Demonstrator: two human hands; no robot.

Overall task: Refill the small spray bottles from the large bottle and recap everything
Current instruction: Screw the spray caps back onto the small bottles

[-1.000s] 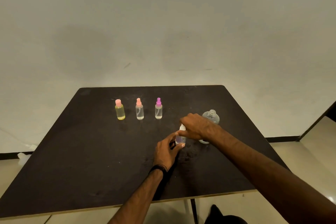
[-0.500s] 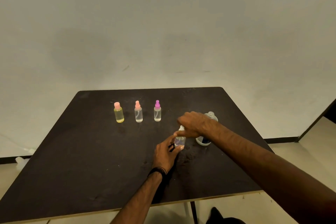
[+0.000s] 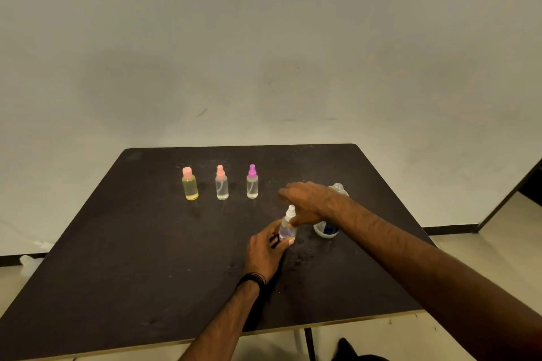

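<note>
- Steadying the small bottle at its base, the left hand has its grip closed around the lower body, thumb and fingers on either side.
- The right hand now sits higher and further open than half a second ago: fingers spread above the white sprayer, only the thumb side still near the bottle's neck. Whether it still pinches the sprayer I cannot tell.
- A moment ago that hand was wrapped over the top; its loosening suggests the sprayer has just been screwed home, so this bottle looks recapped.
- The bottle stands upright on the desk, near the middle, just left of the large bottle.
- The large bottle is mostly hidden behind the right wrist; its neck shows threads and no cap, so it likely remains to be closed.
- Three bottles stand capped in a row further back: yellow, pink-topped, purple-topped.
</note>
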